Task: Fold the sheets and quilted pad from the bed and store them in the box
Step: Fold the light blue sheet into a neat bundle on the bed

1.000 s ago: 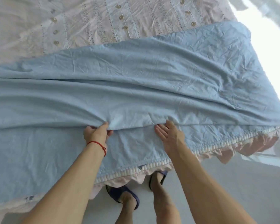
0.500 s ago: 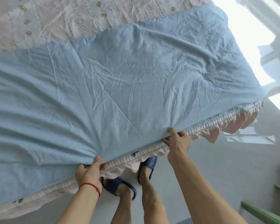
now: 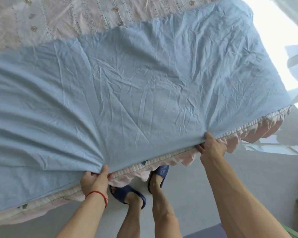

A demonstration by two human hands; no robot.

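Both hands pinch blue sheet [image 3: 144,86] at bed's near edge: left hand [image 3: 95,182], right hand [image 3: 212,148]. Advice: line pulled edge flush with near edge, keep tension even, smooth before next fold. Sheet wrinkled, pale blue, doubled over. Far: pink quilted pad [image 3: 67,18] underneath.

A second ago the folded edge of the wrinkled light-blue cotton sheet [image 3: 144,86] lay back from the near edge of the bed, leaving a strip of its lower layer showing. Now the left hand [image 3: 95,179] and right hand [image 3: 212,146], each gripping that edge, have drawn it to the bed's near edge, over the white ribbed trim [image 3: 162,160], covering that strip.
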